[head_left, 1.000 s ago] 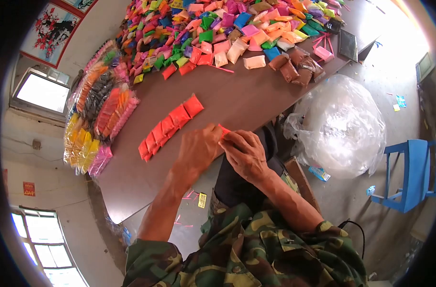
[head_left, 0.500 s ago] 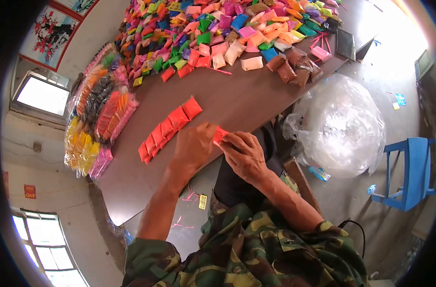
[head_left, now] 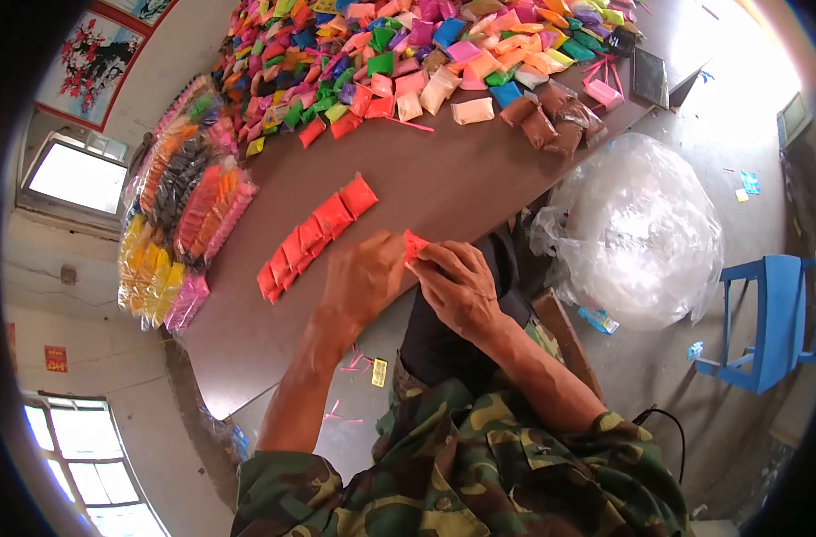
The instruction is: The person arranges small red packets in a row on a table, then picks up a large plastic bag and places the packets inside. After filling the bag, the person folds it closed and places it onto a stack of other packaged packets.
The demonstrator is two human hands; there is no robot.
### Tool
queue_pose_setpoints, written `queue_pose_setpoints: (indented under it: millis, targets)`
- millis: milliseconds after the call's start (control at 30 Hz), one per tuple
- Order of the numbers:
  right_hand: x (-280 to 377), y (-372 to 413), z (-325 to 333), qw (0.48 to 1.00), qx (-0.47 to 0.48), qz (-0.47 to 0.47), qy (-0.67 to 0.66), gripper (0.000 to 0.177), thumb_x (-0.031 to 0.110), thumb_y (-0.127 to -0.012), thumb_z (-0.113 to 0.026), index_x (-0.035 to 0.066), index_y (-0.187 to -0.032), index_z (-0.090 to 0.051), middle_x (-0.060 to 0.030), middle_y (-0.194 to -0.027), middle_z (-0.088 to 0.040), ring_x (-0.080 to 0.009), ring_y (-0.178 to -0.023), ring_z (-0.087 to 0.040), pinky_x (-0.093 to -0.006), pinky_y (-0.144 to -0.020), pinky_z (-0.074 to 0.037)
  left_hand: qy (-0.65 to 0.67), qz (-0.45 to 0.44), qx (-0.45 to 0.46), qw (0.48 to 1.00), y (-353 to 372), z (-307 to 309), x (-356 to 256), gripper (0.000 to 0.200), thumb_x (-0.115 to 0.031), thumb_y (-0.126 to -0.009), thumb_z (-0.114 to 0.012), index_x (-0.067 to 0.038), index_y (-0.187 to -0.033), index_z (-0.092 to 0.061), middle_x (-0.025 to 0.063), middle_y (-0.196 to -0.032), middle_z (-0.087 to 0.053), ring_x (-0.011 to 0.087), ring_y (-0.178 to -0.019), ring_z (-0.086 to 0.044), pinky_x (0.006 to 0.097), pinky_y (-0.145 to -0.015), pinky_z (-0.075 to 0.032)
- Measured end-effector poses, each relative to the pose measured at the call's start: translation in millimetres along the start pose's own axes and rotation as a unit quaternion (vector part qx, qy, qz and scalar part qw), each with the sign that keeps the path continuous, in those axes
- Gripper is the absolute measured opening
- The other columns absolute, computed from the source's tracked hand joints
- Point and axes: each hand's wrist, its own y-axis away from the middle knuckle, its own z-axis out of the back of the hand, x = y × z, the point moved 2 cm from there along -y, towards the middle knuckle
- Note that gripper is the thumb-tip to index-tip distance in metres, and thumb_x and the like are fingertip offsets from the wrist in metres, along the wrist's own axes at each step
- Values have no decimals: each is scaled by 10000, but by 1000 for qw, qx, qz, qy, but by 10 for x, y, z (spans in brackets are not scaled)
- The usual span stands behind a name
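Observation:
Between my two hands, near the front edge of the brown table (head_left: 444, 179), is a small red packet (head_left: 414, 245). My right hand (head_left: 461, 284) pinches it between thumb and fingers. My left hand (head_left: 365, 276) is closed right beside it, its fingertips turned away from view, so what it grips is hidden. Just beyond my left hand lies a slanting row of several red packets (head_left: 311, 236), overlapping one another on the tabletop.
A large heap of colourful packets (head_left: 381, 64) covers the far side of the table. Bagged packets (head_left: 188, 210) are stacked at its left edge. Brown packets (head_left: 564, 134) lie at the right. A big clear plastic bag (head_left: 636, 233) and a blue chair (head_left: 766, 322) stand on the floor.
Both hands stay at nearly the same spot with the red packet, with only slight finger movement. The row of red packets looks unchanged apart from a small shift of the view.

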Motion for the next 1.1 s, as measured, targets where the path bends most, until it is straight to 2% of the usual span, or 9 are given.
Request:
queue_pose_setpoints:
  millis: [167,267,367,467,567,667,767,867,1100]
  targets:
    - [-21,-8,-28,1000,4,16,5,387,48,-777,-834,99,-1151,-749,-41,-1251,-659,-276,-1146,-646,-434,-966,-530,-26,7,-8,1000,30,-42,21,116,-93,-976,-660,-37,-884,-618,164,-848,-633,424,-771,-662,510,-641,-519]
    - [-21,-2,-19,1000,10,8,1,365,52,-793,-831,99,-1146,-751,-43,-1248,-660,-276,-1147,-646,-435,-964,-532,-45,-12,-27,999,49,-68,81,58,-66,-932,-679,-57,-913,-625,123,-854,-661,379,-762,-701,479,-635,-562]
    - [-28,2,-26,1000,5,12,-2,359,54,-798,-834,99,-1144,-750,-43,-1240,-661,-276,-1145,-646,-434,-962,-533,-12,-28,-5,1000,88,14,-90,75,-74,-939,-678,-56,-894,-622,124,-852,-662,380,-758,-699,482,-627,-558]
    - [-6,-17,-14,1000,8,12,6,352,52,-802,-833,98,-1141,-750,-42,-1232,-662,-276,-1136,-648,-434,-964,-532,-38,0,-29,999,59,-89,34,76,-71,-939,-677,-62,-887,-623,123,-848,-657,379,-750,-696,482,-623,-556]
    - [-12,-8,-25,1000,-3,1,0,375,-5,-755,-824,97,-1112,-775,-33,-1214,-684,-273,-1125,-660,-428,-968,-541,3,38,-45,998,46,-95,112,84,-97,-978,-688,-44,-922,-655,155,-850,-653,407,-778,-673,496,-646,-528]
    - [-20,-1,-18,1000,3,6,-5,359,43,-790,-838,96,-1134,-752,-43,-1228,-665,-277,-1127,-653,-437,-970,-532,28,46,-52,997,65,-21,65,113,-114,-985,-692,-40,-908,-654,160,-860,-660,413,-782,-671,498,-643,-522]
    - [-9,-17,-25,1000,-5,17,2,352,40,-788,-840,96,-1125,-753,-44,-1224,-668,-278,-1126,-652,-438,-967,-533,3,-11,-31,999,106,-40,-9,151,-148,-993,-676,-65,-878,-625,122,-845,-660,393,-751,-686,488,-619,-552]
    - [-8,-21,-20,1000,4,11,3,345,40,-788,-839,95,-1118,-756,-43,-1222,-671,-279,-1125,-652,-438,-969,-533,-14,16,-47,999,72,-147,109,125,-139,-975,-694,-68,-890,-636,118,-844,-662,389,-748,-687,487,-619,-551]
    - [4,-15,-16,1000,0,0,-2,339,-8,-769,-831,92,-1089,-784,-37,-1208,-691,-278,-1110,-668,-431,-962,-546,38,30,-30,998,47,-47,81,151,-132,-988,-696,-30,-888,-645,168,-855,-652,417,-793,-670,504,-654,-519]
